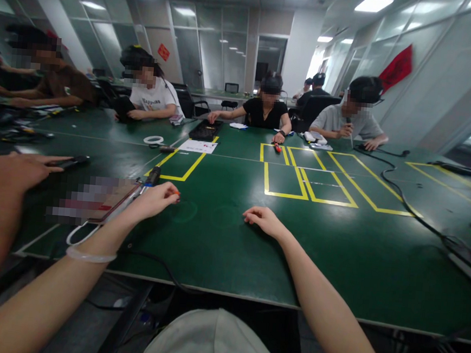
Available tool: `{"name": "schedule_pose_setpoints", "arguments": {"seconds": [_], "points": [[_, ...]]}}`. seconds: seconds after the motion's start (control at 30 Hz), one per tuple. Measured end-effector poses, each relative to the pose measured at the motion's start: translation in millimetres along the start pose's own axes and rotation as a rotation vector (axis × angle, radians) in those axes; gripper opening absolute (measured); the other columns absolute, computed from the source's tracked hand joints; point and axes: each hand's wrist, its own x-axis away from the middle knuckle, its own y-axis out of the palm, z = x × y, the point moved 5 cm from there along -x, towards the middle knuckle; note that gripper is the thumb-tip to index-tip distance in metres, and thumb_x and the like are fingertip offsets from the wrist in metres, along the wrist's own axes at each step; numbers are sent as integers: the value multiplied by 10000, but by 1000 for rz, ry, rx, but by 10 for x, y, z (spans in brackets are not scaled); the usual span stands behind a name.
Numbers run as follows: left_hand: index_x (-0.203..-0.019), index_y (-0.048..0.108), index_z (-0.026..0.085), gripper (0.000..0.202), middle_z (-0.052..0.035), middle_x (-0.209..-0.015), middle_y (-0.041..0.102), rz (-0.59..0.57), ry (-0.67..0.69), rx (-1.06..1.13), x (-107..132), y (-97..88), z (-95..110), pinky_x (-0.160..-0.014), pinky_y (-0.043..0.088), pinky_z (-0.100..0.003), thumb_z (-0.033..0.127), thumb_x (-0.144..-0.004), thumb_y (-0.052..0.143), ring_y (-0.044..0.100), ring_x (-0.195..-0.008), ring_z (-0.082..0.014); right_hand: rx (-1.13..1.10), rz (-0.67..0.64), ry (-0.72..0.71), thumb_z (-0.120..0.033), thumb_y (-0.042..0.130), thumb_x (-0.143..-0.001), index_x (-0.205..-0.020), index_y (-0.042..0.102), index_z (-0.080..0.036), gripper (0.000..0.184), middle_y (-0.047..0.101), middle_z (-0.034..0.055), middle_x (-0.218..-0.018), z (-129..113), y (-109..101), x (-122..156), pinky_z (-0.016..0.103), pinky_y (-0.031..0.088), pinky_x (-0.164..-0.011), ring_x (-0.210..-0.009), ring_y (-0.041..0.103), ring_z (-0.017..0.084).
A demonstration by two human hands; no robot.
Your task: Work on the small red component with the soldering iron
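Note:
My left hand (154,198) rests on the green table (230,241), fingers curled round a small orange-red tipped thing too small to name. Just left of it lie a thin flat device (107,202) and a dark-handled tool (153,176). A pale bangle (90,256) circles my left wrist. My right hand (262,220) lies on the table to the right, fingers loosely curled, nothing visible in them.
A co-worker's arm and hand (13,172) reach in from the left. Several people sit along the far side. Yellow tape outlines (300,179) mark the middle of the table. A black cable (400,197) runs along the right. A white ring (153,139) and paper (199,146) lie farther back.

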Motion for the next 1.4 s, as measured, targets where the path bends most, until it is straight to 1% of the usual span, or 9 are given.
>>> {"name": "schedule_pose_setpoints", "arguments": {"seconds": [0.07,0.17,0.27,0.37,0.53,0.67,0.83,1.0,1.4], "points": [[-986,573,159,407,-62,-910,673,-146,71,415,-21,285,367,-775,507,-331,516,-806,502,647,-815,-188,-14,10,0,-355,558,-845,-856,667,-121,259,681,50,-740,-13,3,-4,249,467,-669,-655,598,129],[-1106,584,146,460,-49,-887,647,-337,122,716,-42,718,907,-768,502,-318,504,-821,530,622,-784,-154,-37,27,-5,-397,546,-852,-769,646,-124,302,643,28,-652,-42,8,-13,228,444,-613,-611,577,117],[-1171,585,137,447,-58,-913,646,-424,200,799,-74,1021,1289,-764,489,-313,439,-847,525,603,-790,-149,-109,34,16,-448,528,-858,-771,626,-132,341,628,20,-627,-46,30,-31,203,413,-527,-563,560,102],[-1187,583,132,407,-68,-936,655,-408,314,738,-88,1172,1464,-767,482,-314,383,-889,467,594,-790,-151,-232,33,51,-520,519,-850,-785,580,-144,386,628,19,-637,-18,65,-51,188,391,-439,-523,563,98],[-1182,599,202,346,-67,-1024,619,-89,550,253,-15,1160,1520,-854,451,-320,331,-946,382,575,-922,-179,-330,6,127,-561,554,-821,-815,526,-153,409,640,19,-650,42,127,-54,174,382,-358,-467,564,93],[-1252,549,239,349,-64,-1045,600,22,655,12,71,1146,1551,-868,450,-311,300,-957,373,560,-963,-184,-347,27,124,-472,632,-784,-845,522,-153,343,637,6,-654,53,127,-45,171,402,-371,-478,567,90],[-1289,499,259,370,-49,-1044,595,63,643,27,99,1115,1549,-837,458,-300,310,-925,463,568,-959,-183,-343,15,71,-328,639,-763,-890,531,-152,242,643,-2,-676,48,123,-46,184,437,-439,-531,585,95],[-1101,560,212,263,-32,-956,602,55,543,203,66,1090,1487,-769,471,-285,364,-891,515,589,-862,-167,-349,21,-10,-217,628,-724,-920,528,-162,227,653,-7,-708,25,92,-53,189,441,-494,-565,592,94],[-950,596,206,168,-22,-899,599,95,527,92,75,1066,1475,-725,447,-279,339,-894,510,582,-833,-166,-240,79,-94,-290,731,-680,-915,546,-172,321,622,-13,-763,-14,65,-61,205,438,-535,-571,540,78]]}}
